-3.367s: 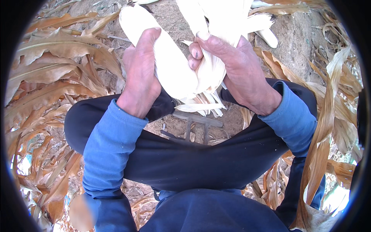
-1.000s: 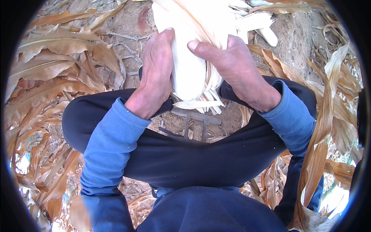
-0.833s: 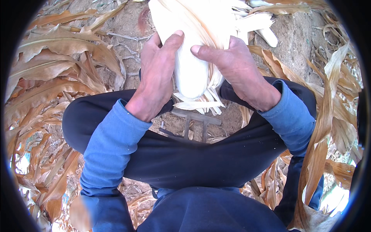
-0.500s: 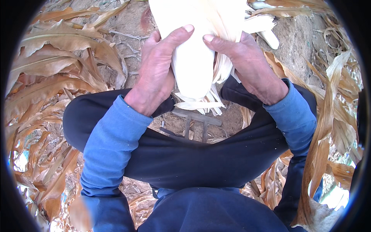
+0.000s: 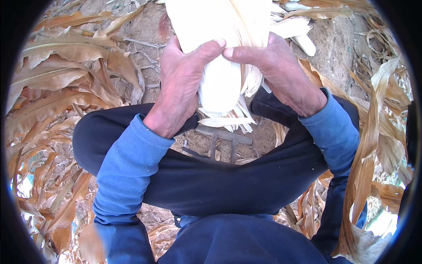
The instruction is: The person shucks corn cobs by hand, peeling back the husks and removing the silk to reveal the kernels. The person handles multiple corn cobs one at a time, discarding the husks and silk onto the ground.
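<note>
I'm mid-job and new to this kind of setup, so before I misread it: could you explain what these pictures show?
There is no machine: a person works bare-handed. One wide camera on the head looks down, so straight edges bend near the rim and picture left is the person's left. The left hand and right hand hold a pale corn husk bundle, thumb tips close together on top; bright light washes out its detail. Nearer the body are dark trousers over bent legs, with grey bars between them. Around lie soil and dry leaves.
</note>
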Available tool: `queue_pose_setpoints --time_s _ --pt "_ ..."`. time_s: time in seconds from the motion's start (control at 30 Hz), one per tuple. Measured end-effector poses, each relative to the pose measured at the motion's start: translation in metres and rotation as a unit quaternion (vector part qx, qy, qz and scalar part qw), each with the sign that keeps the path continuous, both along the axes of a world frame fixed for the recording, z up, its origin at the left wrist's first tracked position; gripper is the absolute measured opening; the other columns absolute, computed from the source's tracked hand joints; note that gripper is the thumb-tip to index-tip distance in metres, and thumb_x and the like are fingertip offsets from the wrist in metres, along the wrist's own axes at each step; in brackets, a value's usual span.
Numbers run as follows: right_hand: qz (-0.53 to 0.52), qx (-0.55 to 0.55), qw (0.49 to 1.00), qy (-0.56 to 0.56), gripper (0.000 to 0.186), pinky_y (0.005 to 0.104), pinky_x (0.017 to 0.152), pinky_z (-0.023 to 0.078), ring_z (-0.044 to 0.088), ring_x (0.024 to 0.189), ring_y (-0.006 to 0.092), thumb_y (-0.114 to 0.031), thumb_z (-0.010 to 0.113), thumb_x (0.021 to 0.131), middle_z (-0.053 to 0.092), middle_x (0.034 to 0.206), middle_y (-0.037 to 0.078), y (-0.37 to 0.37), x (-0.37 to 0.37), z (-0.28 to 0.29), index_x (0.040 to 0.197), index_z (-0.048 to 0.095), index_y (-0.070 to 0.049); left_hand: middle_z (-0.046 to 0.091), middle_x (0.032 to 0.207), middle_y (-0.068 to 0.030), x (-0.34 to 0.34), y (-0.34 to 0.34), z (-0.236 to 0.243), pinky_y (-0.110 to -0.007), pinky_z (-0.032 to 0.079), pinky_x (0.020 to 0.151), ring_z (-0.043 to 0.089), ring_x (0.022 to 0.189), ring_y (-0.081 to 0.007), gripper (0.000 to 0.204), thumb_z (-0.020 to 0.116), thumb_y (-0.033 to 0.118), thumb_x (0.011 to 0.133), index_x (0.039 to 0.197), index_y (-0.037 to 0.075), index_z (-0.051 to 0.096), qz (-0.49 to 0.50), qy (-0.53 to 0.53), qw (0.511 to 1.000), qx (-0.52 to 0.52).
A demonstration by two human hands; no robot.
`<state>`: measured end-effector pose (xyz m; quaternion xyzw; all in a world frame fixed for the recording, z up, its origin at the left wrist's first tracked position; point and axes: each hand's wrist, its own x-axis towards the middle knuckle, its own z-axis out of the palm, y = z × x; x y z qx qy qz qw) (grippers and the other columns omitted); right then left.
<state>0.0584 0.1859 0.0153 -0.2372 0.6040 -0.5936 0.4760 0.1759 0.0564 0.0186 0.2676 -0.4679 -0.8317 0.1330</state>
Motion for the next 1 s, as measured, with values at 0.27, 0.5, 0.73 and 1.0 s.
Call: queue_pose_setpoints --time_s 0.27,0.5,0.73,1.0 --pt "-0.055 0.077 0.988 0.12 0.033 0.0277 0.063 0.051 0.066 0.074 0.0149 -0.015 0.067 0.079 0.068 0.082 0.014 -0.005 0.012 0.006 0.1 0.064 0.011 0.062 0.106 -0.0191 0.0 0.003 -0.005 -0.031 0.058 0.079 0.068 0.09 -0.0216 0.047 0.071 0.007 0.08 0.117 -0.011 0.047 0.015 -0.013 0.999 -0.05" --pt "-0.064 0.105 0.983 0.134 0.03 0.029 0.063 0.051 0.066 0.072 0.0143 -0.013 0.066 0.077 0.069 0.081 0.012 -0.007 0.017 0.016 0.097 0.065 0.01 0.062 0.108 -0.0205 -0.001 0.006 -0.001 -0.031 0.057 0.08 0.068 0.09 -0.022 0.053 0.073 0.013 0.081 0.119 -0.012 0.046 -0.005 -0.062 0.99 -0.129" --pt "-0.053 0.144 0.973 0.175 0.026 0.0246 0.062 0.05 0.062 0.072 0.0096 -0.007 0.064 0.078 0.068 0.082 0.008 -0.007 0.016 0.007 0.1 0.065 0.007 0.065 0.099 -0.0167 -0.004 0.013 -0.001 -0.028 0.056 0.07 0.068 0.083 -0.0186 0.044 0.072 0.006 0.076 0.111 -0.012 0.053 0.041 -0.086 0.989 -0.117" --pt "-0.055 0.116 0.971 0.199 0.025 0.025 0.063 0.05 0.063 0.07 0.0107 -0.017 0.064 0.083 0.068 0.081 0.008 -0.005 0.009 0.016 0.097 0.067 0.004 0.066 0.093 -0.0145 -0.001 0.012 0.009 -0.027 0.057 0.067 0.068 0.075 -0.016 0.033 0.066 0.007 0.081 0.107 -0.011 0.057 0.038 -0.044 0.995 -0.08"
